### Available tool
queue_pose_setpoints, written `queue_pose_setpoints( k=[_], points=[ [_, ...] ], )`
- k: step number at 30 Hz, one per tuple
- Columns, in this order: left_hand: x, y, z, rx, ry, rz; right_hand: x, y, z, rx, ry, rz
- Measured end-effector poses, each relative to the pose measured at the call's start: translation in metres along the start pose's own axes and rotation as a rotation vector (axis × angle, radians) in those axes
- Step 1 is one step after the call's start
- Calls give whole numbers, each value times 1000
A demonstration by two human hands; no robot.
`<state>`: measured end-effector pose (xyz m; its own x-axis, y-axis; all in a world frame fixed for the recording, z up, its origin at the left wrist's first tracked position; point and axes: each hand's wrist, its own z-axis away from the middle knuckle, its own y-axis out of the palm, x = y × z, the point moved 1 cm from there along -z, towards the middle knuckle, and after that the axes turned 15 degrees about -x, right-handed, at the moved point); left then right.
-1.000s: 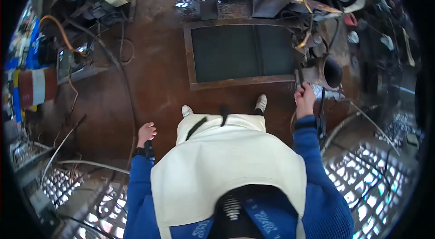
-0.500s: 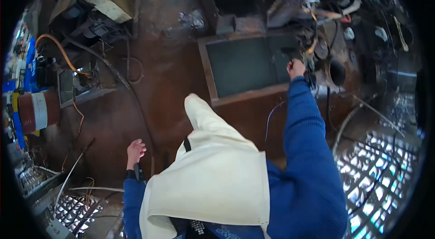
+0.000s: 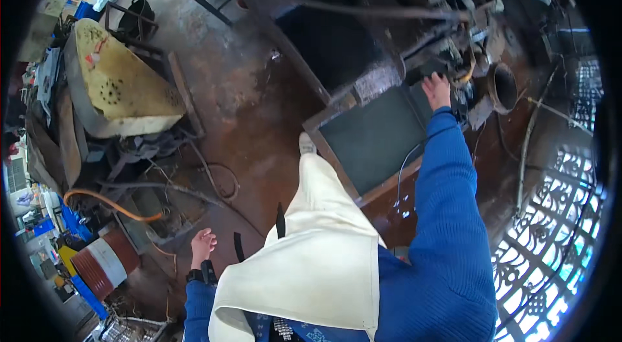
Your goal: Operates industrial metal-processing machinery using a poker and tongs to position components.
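Note:
My right hand [image 3: 437, 91] reaches out ahead, over the far right corner of a framed rectangular tank [image 3: 374, 142] with a dark grey-green surface. Its fingers look spread, with nothing visible in them. Close beside it on the right are a grimy metal fitting with an orange part [image 3: 468, 72] and a round open pipe end [image 3: 503, 88]. Low on the left, my left hand [image 3: 203, 246] hangs in the air beside my cream apron [image 3: 304, 245], its fingers loosely bent, apart and holding nothing.
A yellowed machine housing [image 3: 120, 86] stands at the far left. Nearer are an orange hose [image 3: 110, 203], a red and white drum [image 3: 107, 263] and a dark cable looped on the wet brown floor. A thin hose [image 3: 403, 170] crosses the tank's right edge. Patterned metal grating [image 3: 551, 238] lies at right.
The view has turned to the right, so the tank and drum sit at new angles. My right hand's fingers have spread. A shoe tip now shows beside the tank.

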<state>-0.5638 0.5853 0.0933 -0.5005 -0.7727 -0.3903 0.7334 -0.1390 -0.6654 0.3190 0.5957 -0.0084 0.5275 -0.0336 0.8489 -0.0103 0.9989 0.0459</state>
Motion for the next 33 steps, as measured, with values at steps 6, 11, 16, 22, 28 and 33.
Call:
queue_pose_setpoints(
  k=[6,11,16,22,28,33],
  points=[
    [-138,6,-59,191,149,79,23,67,42,135,-157,307],
    [-228,0,-88,280,267,-4,33,123,167,246,-105,389],
    [-349,7,-153,374,480,-65,74,203,244,190,-283,473],
    [-531,-1,-223,270,780,-107,134,287,322,-10,-656,488],
    [-655,-24,-277,429,774,352,119,336,357,-91,-593,545],
    [-722,-53,-315,479,747,247,130,427,384,-44,-642,570]
  ],
)
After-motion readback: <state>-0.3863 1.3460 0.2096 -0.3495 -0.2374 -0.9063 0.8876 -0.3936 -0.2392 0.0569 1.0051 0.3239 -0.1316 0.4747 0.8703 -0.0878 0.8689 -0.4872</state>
